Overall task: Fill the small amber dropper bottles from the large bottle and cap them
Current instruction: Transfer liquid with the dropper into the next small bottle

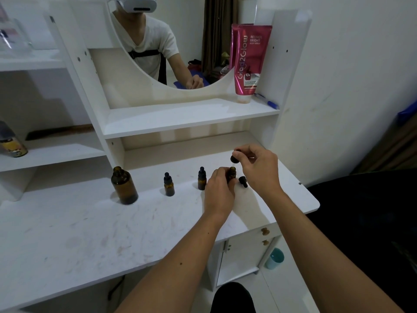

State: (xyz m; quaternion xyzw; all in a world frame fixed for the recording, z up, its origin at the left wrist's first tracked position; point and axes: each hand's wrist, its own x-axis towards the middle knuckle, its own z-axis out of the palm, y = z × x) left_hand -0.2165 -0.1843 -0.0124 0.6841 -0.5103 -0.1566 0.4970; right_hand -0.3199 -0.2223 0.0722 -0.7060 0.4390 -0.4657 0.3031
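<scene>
The large amber bottle stands uncapped at the left of the white tabletop. Two small amber dropper bottles, both capped in black, stand to its right. My left hand grips a third small amber bottle, which is uncapped and mostly hidden by my fingers. Just above its mouth, my right hand pinches a black dropper cap. Another black dropper cap lies on the table right of the held bottle.
A pink tube and a blue pen are on the upper shelf under a mirror. A spray can sits on the left shelf. The table's right edge drops to a cabinet, with a teal cup on the floor.
</scene>
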